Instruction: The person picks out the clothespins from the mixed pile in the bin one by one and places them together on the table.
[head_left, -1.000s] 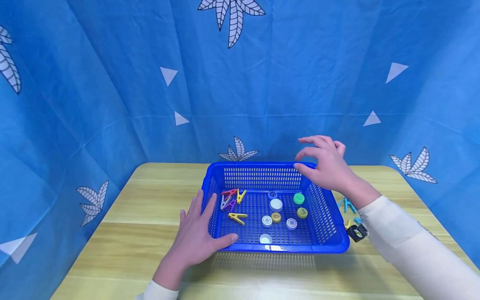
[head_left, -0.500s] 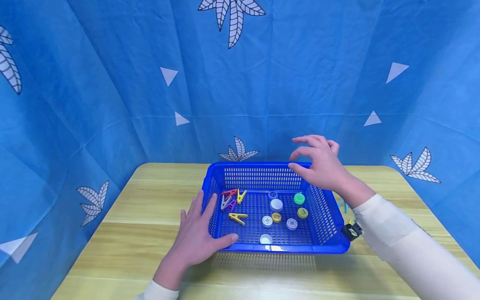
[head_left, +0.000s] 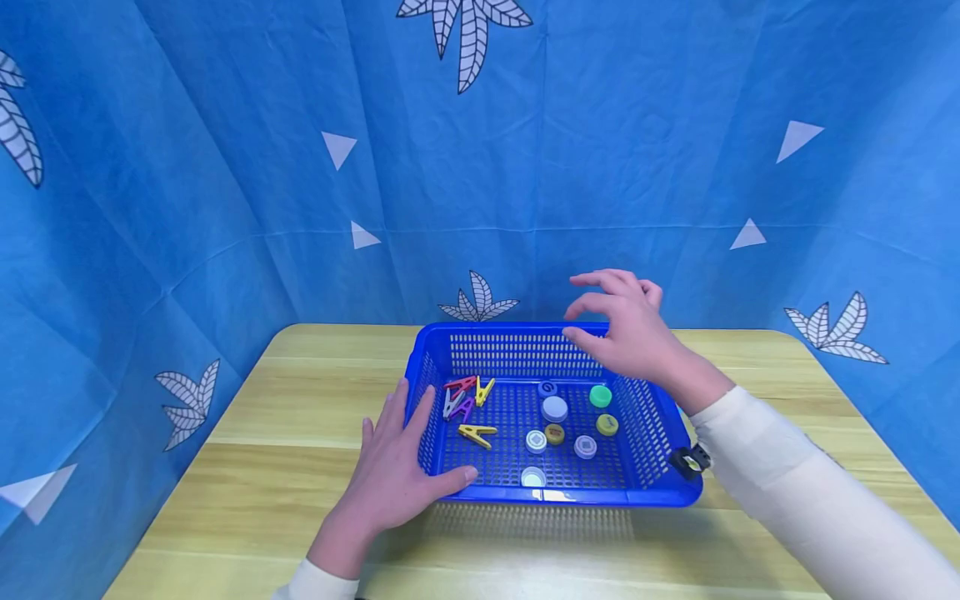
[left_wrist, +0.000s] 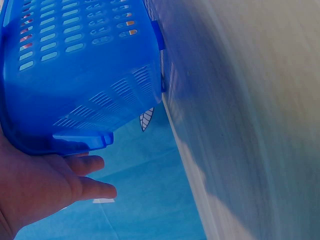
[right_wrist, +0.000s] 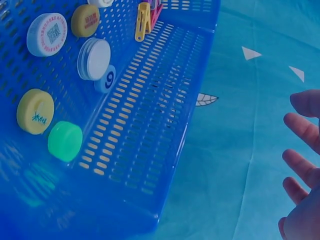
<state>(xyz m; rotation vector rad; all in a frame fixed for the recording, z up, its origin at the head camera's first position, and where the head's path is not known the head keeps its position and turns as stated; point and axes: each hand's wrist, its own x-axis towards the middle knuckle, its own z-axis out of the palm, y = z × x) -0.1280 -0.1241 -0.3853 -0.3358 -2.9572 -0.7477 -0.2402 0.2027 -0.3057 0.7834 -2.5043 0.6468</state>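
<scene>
A blue plastic basket (head_left: 573,497) stands on the table, seen whole in the head view. My left hand (head_left: 393,471) rests against its left side, fingers extended and thumb over the near rim. My right hand (head_left: 626,321) hovers over the basket's far right part, fingers loosely bent and holding nothing. In the right wrist view its fingers (right_wrist: 302,165) are spread apart. Inside the basket, yellow clothespins (head_left: 477,435), a red clothespin (head_left: 460,385), a grey one and a purple one lie at the left. Several bottle caps, among them a green cap (head_left: 600,396) and a white cap (head_left: 555,409), lie right of them.
The wooden table (head_left: 277,467) reaches out on both sides of the basket. Behind it hangs a blue curtain (head_left: 637,167) with leaf and triangle prints. A small black device (head_left: 688,460) sits at the right wrist, in front of the basket's right side.
My right hand has drifted left above the basket. Its forearm now hides the blue and yellow clothespins on the table to the right. My left hand and the basket stay put.
</scene>
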